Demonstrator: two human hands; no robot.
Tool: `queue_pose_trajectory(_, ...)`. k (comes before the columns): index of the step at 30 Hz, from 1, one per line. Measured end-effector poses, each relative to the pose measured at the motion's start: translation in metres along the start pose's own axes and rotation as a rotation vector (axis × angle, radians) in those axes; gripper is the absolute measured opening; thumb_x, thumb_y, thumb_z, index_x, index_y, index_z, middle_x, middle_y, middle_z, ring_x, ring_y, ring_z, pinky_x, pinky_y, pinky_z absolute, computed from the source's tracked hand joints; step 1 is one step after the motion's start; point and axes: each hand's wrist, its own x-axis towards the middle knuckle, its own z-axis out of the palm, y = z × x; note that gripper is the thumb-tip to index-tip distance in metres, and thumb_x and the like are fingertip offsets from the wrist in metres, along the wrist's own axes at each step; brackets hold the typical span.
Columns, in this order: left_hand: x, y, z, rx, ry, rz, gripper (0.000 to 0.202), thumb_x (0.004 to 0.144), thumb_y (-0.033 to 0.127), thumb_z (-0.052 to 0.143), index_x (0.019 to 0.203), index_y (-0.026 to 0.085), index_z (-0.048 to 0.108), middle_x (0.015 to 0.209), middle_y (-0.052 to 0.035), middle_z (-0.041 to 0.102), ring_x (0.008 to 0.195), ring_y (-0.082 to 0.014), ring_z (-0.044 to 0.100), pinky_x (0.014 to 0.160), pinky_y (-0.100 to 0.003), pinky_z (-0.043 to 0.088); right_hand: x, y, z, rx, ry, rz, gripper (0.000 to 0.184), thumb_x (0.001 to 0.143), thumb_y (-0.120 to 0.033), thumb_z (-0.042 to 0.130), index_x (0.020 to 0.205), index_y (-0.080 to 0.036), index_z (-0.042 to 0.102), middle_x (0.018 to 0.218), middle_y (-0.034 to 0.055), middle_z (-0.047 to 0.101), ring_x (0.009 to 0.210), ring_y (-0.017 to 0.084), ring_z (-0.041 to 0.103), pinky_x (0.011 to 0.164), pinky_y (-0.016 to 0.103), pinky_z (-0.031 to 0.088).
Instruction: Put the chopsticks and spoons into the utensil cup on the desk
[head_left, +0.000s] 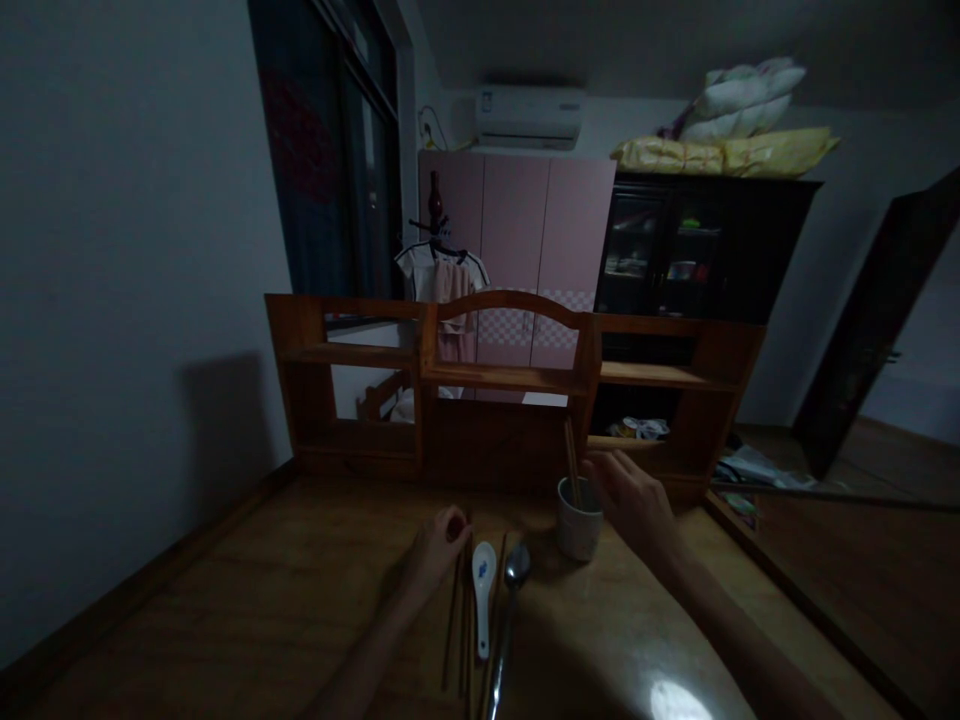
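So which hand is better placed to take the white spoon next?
Probably the left hand: it is close beside the white spoon, while the right hand is farther off, by the cup. Whether the left grips anything is unclear.

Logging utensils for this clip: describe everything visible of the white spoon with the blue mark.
The glossy white spoon, seemingly ceramic, lies on the brown wooden tabletop, its oval bowl facing up at the far end, blue mark inside, slim handle toward the camera. Thin brown chopsticks lie either side; whether any touches it is unclear. The left hand is beside its bowl.
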Motion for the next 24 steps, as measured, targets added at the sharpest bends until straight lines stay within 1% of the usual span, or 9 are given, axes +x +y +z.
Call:
queue_pose_trajectory(2,0.000,-0.003,0.001,0.010,0.005,-0.028,0.010,0.081,0.029,0.055,0.080,0.020,0.059,0.078,-0.0008,0.065,0.073,-0.0159,0.061,0.066,-0.024,0.044,-0.014,-0.023,0.005,0.021,-0.041,-0.165,0.023,0.099,-0.026,0.040,0.109,-0.018,0.059,0.093,0.0075,0.062,0.082,0.017,0.060,0.073,0.026,0.042)
queue_pose_trajectory(4,0.000,-0.007,0.003,0.020,0.008,-0.061,0.007,0.081,0.025,0.054,0.083,0.020,0.058,0.076,-0.0001,0.065,0.071,-0.0149,0.062,0.064,-0.023,0.043,-0.028,-0.040,0.018,0.026,-0.125,-0.316,0.020,0.098,-0.021,0.041,0.107,-0.017,0.059,0.089,0.0067,0.062,0.080,0.017,0.059,0.072,0.027,0.042)
queue_pose_trajectory(6,0.000,-0.012,0.004,0.033,0.012,-0.090,0.006,0.081,0.022,0.053,0.084,0.020,0.058,0.077,0.0002,0.065,0.070,-0.0141,0.062,0.063,-0.022,0.043,-0.043,-0.050,0.037,0.030,-0.207,-0.399,0.016,0.095,-0.016,0.044,0.100,-0.018,0.059,0.084,0.0055,0.061,0.075,0.017,0.058,0.067,0.027,0.042)
queue_pose_trajectory(7,-0.001,-0.014,0.004,0.042,0.014,-0.103,0.006,0.080,0.021,0.054,0.084,0.020,0.058,0.077,0.0003,0.065,0.071,-0.0139,0.062,0.064,-0.022,0.042,-0.051,-0.053,0.047,0.044,-0.245,-0.413,0.014,0.094,-0.015,0.045,0.096,-0.018,0.059,0.083,0.0051,0.061,0.074,0.017,0.057,0.066,0.027,0.042)
queue_pose_trajectory(10,-0.002,-0.016,0.005,0.075,0.019,-0.132,0.003,0.079,0.020,0.056,0.082,0.020,0.057,0.075,0.0009,0.064,0.069,-0.0134,0.061,0.063,-0.022,0.041,-0.073,-0.055,0.076,0.121,-0.341,-0.391,0.010,0.091,-0.014,0.049,0.088,-0.018,0.057,0.083,0.0039,0.060,0.071,0.016,0.056,0.063,0.025,0.042)
queue_pose_trajectory(13,-0.005,-0.014,0.005,0.099,0.011,-0.146,0.003,0.079,0.019,0.057,0.082,0.020,0.056,0.072,0.0024,0.062,0.067,-0.0127,0.060,0.060,-0.021,0.038,-0.089,-0.054,0.093,0.198,-0.415,-0.340,0.014,0.093,-0.012,0.046,0.088,-0.019,0.057,0.087,0.0029,0.061,0.073,0.014,0.057,0.064,0.023,0.042)
queue_pose_trajectory(15,-0.007,-0.012,0.005,0.107,-0.001,-0.148,0.004,0.079,0.019,0.057,0.083,0.020,0.055,0.070,0.0030,0.061,0.066,-0.0125,0.059,0.060,-0.021,0.037,-0.094,-0.054,0.097,0.246,-0.453,-0.304,0.015,0.095,-0.012,0.044,0.092,-0.020,0.057,0.090,0.0028,0.061,0.077,0.014,0.059,0.066,0.022,0.043)
queue_pose_trajectory(18,-0.009,-0.009,0.005,0.115,-0.021,-0.157,0.004,0.079,0.021,0.058,0.081,0.020,0.055,0.068,0.0034,0.059,0.064,-0.0126,0.058,0.059,-0.021,0.036,-0.097,-0.055,0.099,0.285,-0.481,-0.247,0.016,0.095,-0.013,0.044,0.094,-0.021,0.059,0.091,0.0022,0.061,0.077,0.013,0.060,0.066,0.022,0.043)
queue_pose_trajectory(24,-0.011,-0.006,0.004,0.120,-0.053,-0.167,0.006,0.079,0.024,0.059,0.078,0.020,0.055,0.069,0.0028,0.060,0.063,-0.0127,0.057,0.058,-0.021,0.036,-0.098,-0.056,0.100,0.306,-0.484,-0.214,0.017,0.096,-0.016,0.045,0.096,-0.021,0.061,0.095,0.0035,0.062,0.078,0.014,0.061,0.066,0.023,0.044)
